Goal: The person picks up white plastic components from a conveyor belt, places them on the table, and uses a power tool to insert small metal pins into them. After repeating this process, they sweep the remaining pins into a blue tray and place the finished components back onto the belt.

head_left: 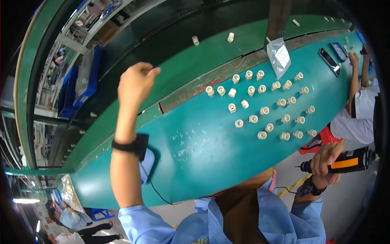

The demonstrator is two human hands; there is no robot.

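My left hand (137,83) is raised above the green ledge at the back, left of the middle. Its fingers are partly curled and the thumb stands apart; nothing shows in it. At the right, my right hand (325,160) grips an electric screwdriver (350,161), black with an orange band, its thin bit pointing left past the table's front edge. Many cream, ring-shaped plastic fittings (264,110) are spread over the right half of the green table (219,158). Tiny pale screw-like pieces (189,142) lie scattered to their left.
Fittings (230,37) also sit on the raised ledge. A clear bag (279,57) hangs by the post. Farther right lie a black phone-like device (329,62) and a blue tray (339,51), near a co-worker's arm (354,77). A corded pale box (147,166) lies beside my left forearm.
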